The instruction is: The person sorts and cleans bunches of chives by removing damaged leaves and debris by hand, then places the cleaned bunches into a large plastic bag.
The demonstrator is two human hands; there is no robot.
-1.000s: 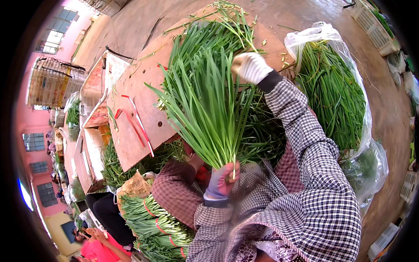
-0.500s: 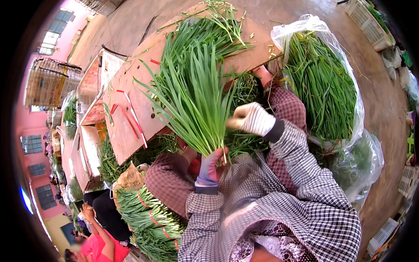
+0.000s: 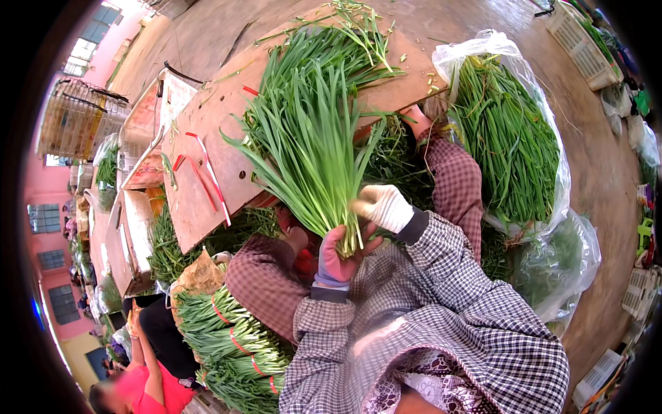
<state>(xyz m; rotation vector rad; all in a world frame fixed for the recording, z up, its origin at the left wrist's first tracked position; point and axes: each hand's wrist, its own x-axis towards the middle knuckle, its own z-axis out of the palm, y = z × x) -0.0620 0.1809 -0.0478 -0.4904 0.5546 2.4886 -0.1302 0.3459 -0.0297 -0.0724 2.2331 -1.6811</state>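
A fanned bunch of garlic chives (image 3: 324, 159), long flat green leaves with pale stem ends, is gripped low down by my left hand (image 3: 338, 259), in a pink and lilac glove. The stem ends stick out between its thumb and fingers, and the leaves spread up over the board. My right hand (image 3: 387, 207), in a whitish knit glove, has its bent fingers closed against the right side of the stems; the fingertips are slightly blurred. Behind the bunch, a loose heap of chives (image 3: 310, 52) lies on the brown board (image 3: 207, 152).
Red-and-white ties (image 3: 210, 172) lie on the board's left part. At right stands a clear plastic bag (image 3: 562, 165) full of chives. Tied bundles (image 3: 231, 338) are stacked at lower left, near a seated person in pink (image 3: 162, 386). Crates (image 3: 583, 45) stand at far right.
My right hand has moved left and down from beside the bunch to its stems. My left hand has turned and opened its grip somewhat, showing more stem ends.
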